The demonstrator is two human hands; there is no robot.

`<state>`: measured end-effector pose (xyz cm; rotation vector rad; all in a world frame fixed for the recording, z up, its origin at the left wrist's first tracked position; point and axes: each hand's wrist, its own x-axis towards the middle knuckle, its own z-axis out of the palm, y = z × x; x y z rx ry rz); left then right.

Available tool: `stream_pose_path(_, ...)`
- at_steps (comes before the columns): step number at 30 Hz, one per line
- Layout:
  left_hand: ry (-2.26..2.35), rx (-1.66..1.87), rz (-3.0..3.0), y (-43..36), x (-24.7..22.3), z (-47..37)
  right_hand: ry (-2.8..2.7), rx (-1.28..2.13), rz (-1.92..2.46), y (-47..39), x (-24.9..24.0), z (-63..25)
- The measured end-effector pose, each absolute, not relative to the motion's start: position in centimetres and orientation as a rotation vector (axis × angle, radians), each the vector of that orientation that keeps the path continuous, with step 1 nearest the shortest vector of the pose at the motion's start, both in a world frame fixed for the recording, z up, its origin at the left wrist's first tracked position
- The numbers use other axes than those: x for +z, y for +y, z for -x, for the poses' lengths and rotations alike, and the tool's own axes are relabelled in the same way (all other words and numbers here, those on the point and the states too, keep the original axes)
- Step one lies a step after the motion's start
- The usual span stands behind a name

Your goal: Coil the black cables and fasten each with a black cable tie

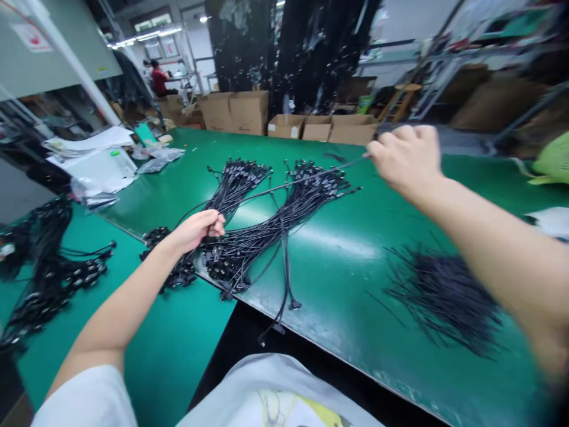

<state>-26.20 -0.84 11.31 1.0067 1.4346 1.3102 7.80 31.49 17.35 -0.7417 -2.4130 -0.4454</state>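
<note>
A thin black cable (284, 185) runs taut above the green table, from my left hand up to my right hand. My left hand (200, 230) is closed on it over the left cable bundle. Raised at the right, my right hand (406, 155) is closed around the cable's other end. Two bundles of black cables lie below: the left bundle (237, 184) and the right bundle (271, 224), their small connectors fanned out at both ends. A few loose cables (285, 261) hang over the table's front edge.
A pile of short black strips (448, 296) lies on the green table (347, 273) at the right. More black cables (48, 261) rest at the far left. Papers and plastic bags (100, 157) are at the back left. Cardboard boxes (249, 112) stand behind; a person (159, 79) sits far off.
</note>
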Motion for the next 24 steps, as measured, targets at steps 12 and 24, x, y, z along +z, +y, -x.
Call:
stream_pose_path(12,1.035,1.545,-0.725,-0.4,10.6,19.8,-2.56,0.132,0.782,23.2,12.1,-26.3)
stream_pose_path(24,1.317,0.909,-1.642,-0.1,8.8,2.3,-2.94,0.18,0.742,4.6,10.4,-20.9)
